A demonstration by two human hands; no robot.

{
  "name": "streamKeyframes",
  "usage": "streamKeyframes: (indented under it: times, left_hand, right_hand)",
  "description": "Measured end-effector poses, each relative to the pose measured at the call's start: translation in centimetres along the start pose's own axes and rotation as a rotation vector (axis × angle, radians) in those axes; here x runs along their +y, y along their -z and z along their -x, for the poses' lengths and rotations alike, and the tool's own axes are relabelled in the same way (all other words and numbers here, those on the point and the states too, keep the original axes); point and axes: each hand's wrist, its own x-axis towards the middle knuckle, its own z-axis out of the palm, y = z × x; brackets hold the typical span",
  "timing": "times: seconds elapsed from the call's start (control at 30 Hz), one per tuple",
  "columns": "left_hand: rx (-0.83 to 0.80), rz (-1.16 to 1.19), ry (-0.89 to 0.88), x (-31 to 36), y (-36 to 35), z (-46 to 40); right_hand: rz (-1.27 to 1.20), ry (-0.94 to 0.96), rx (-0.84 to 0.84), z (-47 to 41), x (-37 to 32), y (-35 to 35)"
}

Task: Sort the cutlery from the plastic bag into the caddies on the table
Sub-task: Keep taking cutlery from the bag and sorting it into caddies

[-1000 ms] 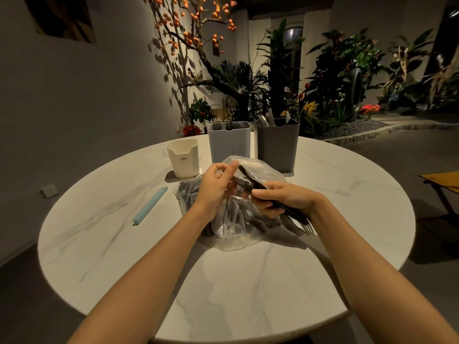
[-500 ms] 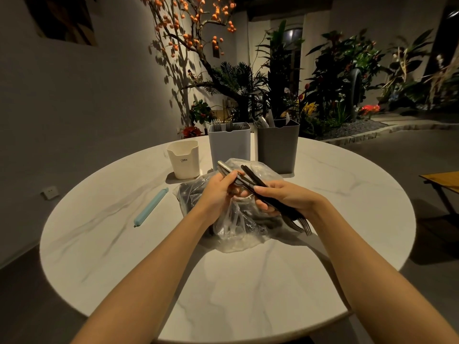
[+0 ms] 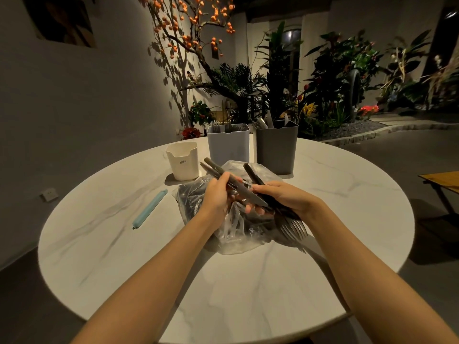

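Reaching over plastic bag [image 3: 231, 234], both forearms extended; left hand [image 3: 215, 194] gripping knife [image 3: 233, 182]; right hand [image 3: 283, 197] clutching forks [image 3: 294, 225].

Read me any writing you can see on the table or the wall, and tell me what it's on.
"CRBW": dark letters on the front of the small cream caddy.
A smaller line under that word is too small to read.
The light grey caddy, dark grey caddy, blue bag clip and plastic bag show no readable text.
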Motion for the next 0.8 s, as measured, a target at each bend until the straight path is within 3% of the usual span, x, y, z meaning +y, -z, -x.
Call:
streamKeyframes:
  times: [0.23, 0.37, 0.5, 0.57, 0.67, 0.8]
  left_hand:
    - [0.014, 0.055, 0.006, 0.2, 0.0, -0.1]
    - [0.036, -0.155, -0.019, 0.0, 0.0, 0.0]
    - [-0.184, -0.173, -0.027, -0.4, 0.3, 0.5]
    - [-0.22, -0.2, -0.044, -0.3, 0.3, 0.6]
    - [-0.136, -0.286, -0.039, -0.4, 0.1, 0.3]
    - [-0.008, -0.221, -0.06, -0.6, -0.2, -0.2]
  right_hand:
    - [-0.051, -0.027, 0.046, 0.2, -0.1, -0.1]
    - [0.046, 0.01, 0.054, 0.2, -0.2, -0.5]
    - [-0.032, 0.035, 0.0, 0.0, -0.1, -0.8]
    - [0.012, 0.05, 0.016, 0.1, -0.3, -0.9]
    - [0.126, 0.046, 0.061, 0.0, -0.4, -1.0]
    - [0.019, 0.023, 0.036, 0.3, -0.5, -0.8]
